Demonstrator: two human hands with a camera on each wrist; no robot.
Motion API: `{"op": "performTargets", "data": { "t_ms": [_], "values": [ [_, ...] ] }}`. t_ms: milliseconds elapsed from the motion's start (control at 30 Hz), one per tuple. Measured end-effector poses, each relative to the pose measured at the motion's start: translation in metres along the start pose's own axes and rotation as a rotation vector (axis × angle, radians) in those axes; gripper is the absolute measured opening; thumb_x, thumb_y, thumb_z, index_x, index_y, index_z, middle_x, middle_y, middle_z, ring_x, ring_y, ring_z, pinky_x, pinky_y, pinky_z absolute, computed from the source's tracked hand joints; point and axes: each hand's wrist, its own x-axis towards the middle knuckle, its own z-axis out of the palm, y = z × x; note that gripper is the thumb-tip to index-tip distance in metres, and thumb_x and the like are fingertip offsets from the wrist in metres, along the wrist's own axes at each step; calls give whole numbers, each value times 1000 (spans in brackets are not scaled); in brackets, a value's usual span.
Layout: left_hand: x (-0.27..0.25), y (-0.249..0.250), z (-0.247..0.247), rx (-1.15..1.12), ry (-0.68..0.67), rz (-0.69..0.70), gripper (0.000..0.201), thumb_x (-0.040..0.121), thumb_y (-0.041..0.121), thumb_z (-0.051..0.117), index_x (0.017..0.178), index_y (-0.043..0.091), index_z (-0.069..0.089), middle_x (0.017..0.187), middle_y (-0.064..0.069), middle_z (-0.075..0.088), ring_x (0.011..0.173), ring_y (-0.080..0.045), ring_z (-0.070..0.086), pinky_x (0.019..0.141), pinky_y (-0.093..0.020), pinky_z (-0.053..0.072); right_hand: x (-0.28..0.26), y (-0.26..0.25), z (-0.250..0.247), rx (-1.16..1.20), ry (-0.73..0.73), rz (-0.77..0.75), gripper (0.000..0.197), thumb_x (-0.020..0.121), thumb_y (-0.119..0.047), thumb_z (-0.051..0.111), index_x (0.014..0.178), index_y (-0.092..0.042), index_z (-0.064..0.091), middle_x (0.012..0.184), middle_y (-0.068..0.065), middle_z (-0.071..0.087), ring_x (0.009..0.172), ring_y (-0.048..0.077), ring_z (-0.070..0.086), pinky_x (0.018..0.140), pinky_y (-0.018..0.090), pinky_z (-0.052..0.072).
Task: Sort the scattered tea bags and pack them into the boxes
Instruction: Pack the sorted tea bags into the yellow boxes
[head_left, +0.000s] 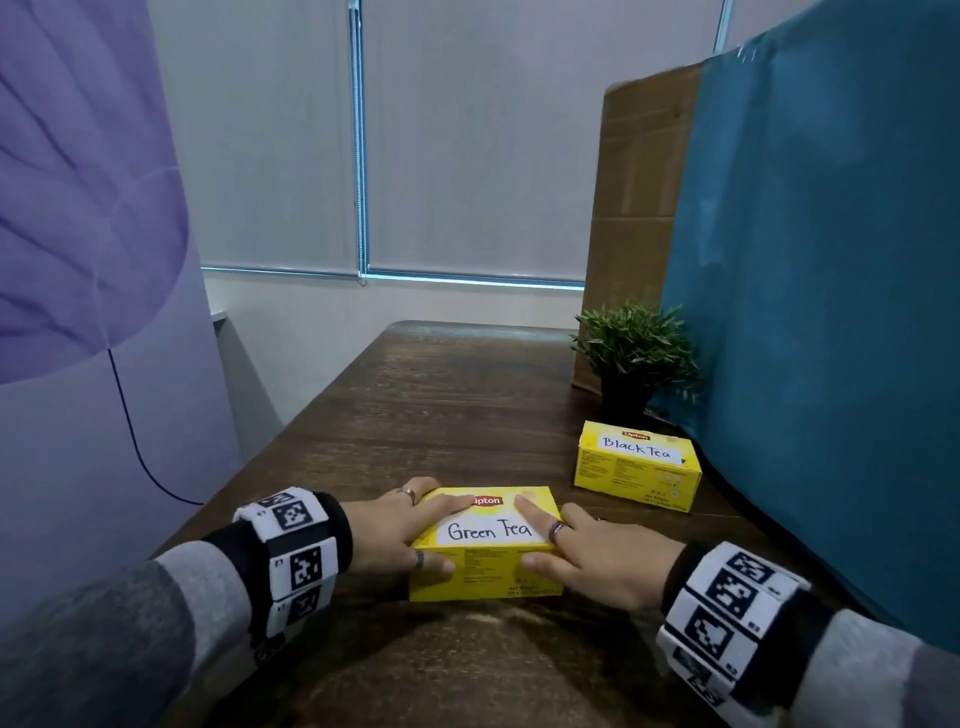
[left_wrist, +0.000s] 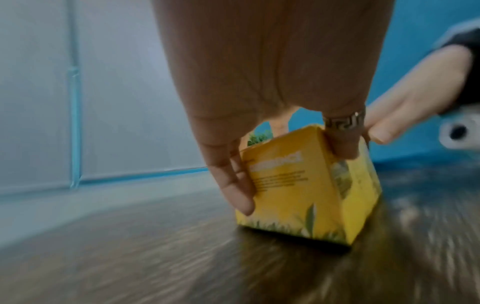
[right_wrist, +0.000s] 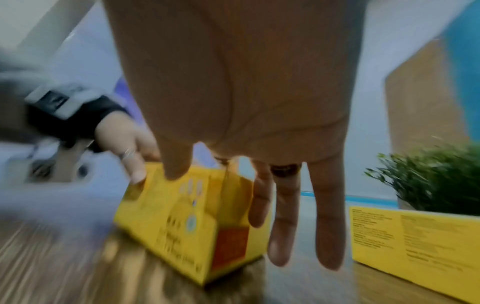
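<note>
The closed yellow Green Tea box (head_left: 485, 566) (left_wrist: 293, 207) (right_wrist: 182, 222) lies on the dark wooden table (head_left: 415, 415) near its front edge. My left hand (head_left: 452, 532) (left_wrist: 293, 179) grips its left end, thumb on the front face and fingers over the top and far side. My right hand (head_left: 524, 532) (right_wrist: 228, 214) holds the right end, index finger along the lid, thumb on the front, the other fingers hanging straight past the end. The closed Black Tea box (head_left: 636, 465) (right_wrist: 415, 236) stands further back right, untouched. No loose tea bags are in view.
A small potted plant (head_left: 636, 348) (right_wrist: 436, 176) stands behind the Black Tea box. A tall cardboard box (head_left: 639, 208) and a blue cloth-covered block (head_left: 831, 312) wall off the right side. A purple panel (head_left: 78, 208) rises on the left.
</note>
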Motion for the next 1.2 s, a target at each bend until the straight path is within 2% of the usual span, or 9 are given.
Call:
{"op": "performTargets", "data": {
  "t_ms": [67,133,167,267,433,567,733,967,1200],
  "values": [
    [3,-2,-9,-58,53,15,75,83,56,57,143,44,13,147,1,17,131,-22,34,110,-38,32,7,12,-16,61,-18,-12,72,91,-59,37,150,-29,7,143,4,34,122,25,47,101,36,40],
    [10,-6,-20,-80,108,-2,78,79,56,61,143,40,19,143,0,26,128,-21,37,108,-36,33,17,33,-40,150,108,-10,41,89,-51,51,117,-21,48,147,3,39,114,24,55,92,32,43],
    [17,-8,-24,-73,129,-14,81,78,56,63,144,38,20,142,-1,28,128,-22,37,109,-36,33,23,46,-52,157,184,29,34,87,-50,56,111,-25,52,146,6,42,113,25,56,89,32,43],
    [44,-14,-35,-56,170,-48,89,74,52,70,146,33,19,144,-4,29,132,-23,32,111,-37,29,43,90,-75,82,273,264,80,81,-51,64,146,-22,27,143,14,38,129,32,41,104,37,37],
    [93,-12,-43,-99,191,-69,89,73,40,75,145,28,25,149,-3,28,137,-22,28,113,-33,25,69,145,-65,-90,115,515,115,67,-50,77,150,-30,0,152,15,18,137,39,27,106,47,34],
    [129,-15,-52,-118,191,-111,87,76,35,75,147,26,26,152,-4,24,138,-23,27,111,-32,27,82,174,-53,-42,36,479,109,68,-39,80,150,-27,10,145,15,32,131,33,39,102,38,41],
    [157,-28,-58,-186,227,-191,80,78,32,73,144,36,28,146,-11,21,127,-32,40,95,-35,47,89,189,-47,-33,103,433,97,73,-27,78,148,-27,17,141,13,39,127,29,44,97,33,41],
    [180,-33,-49,-372,251,-149,75,78,28,73,140,41,32,142,-10,40,125,-32,45,98,-40,44,104,189,-38,-1,148,385,95,77,-28,74,149,-29,12,141,10,35,128,28,42,103,35,39],
    [171,-30,-43,-309,257,-171,91,81,32,69,149,33,8,154,-9,22,138,-28,31,112,-40,30,98,180,-39,34,92,390,102,82,-23,71,149,-33,-5,159,12,-5,143,29,21,109,33,32]
  ]
}}
